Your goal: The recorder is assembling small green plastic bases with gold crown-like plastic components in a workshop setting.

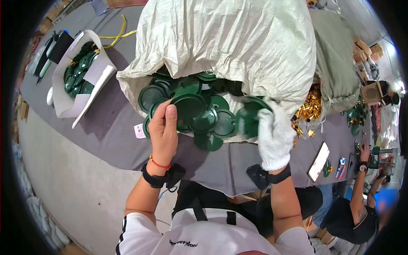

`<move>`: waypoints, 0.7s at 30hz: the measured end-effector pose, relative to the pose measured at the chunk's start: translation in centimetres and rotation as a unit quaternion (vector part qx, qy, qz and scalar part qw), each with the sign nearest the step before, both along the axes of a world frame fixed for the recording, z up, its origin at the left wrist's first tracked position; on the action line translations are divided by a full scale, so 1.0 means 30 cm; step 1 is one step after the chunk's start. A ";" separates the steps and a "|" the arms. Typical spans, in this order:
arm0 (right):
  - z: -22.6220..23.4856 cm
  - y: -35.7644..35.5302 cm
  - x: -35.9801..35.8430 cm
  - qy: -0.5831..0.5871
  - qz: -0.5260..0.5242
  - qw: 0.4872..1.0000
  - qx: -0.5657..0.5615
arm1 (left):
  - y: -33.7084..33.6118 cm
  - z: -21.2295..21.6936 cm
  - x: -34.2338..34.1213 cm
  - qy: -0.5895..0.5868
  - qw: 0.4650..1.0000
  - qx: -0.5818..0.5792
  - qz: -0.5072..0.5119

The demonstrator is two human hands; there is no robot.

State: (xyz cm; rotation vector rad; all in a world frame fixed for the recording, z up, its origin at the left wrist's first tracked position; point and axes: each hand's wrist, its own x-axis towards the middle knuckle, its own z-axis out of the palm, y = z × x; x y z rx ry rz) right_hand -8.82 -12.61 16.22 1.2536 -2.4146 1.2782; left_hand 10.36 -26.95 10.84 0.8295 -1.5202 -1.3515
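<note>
My bare left hand (164,131) is closed, its thumb and fingers pinching the rim of a green round plastic piece (190,108). On my right hand (275,136) is a white knit glove; its fingers grip another green round piece (250,115), which is slightly blurred. Both hands are at the mouth of a large white woven sack (225,38) lying on the table. Between them, several similar green discs (208,142) spill from the opening, overlapping one another. Those deeper in the sack are hidden by its fabric.
A grey cloth covers the table (123,148). At left, a white open container (63,104) holds more green pieces. Shiny gold parts (310,106) in clear plastic and an olive sack (335,63) lie at right, near a phone (318,161). A co-worker (352,216) sits far right.
</note>
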 end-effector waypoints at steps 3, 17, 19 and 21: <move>0.064 -0.076 0.078 -0.396 0.038 0.918 0.014 | -0.020 -0.038 0.010 0.057 0.986 0.156 -0.022; -0.077 0.053 0.037 0.088 0.089 0.954 0.273 | 0.060 -0.048 -0.125 -0.287 0.918 -0.263 -0.073; -0.091 0.072 0.056 0.074 0.086 0.956 0.269 | 0.060 -0.030 -0.136 -0.300 0.902 -0.301 -0.080; -0.087 0.090 0.063 0.061 0.088 0.959 0.263 | 0.056 -0.006 -0.129 -0.332 0.904 -0.249 -0.103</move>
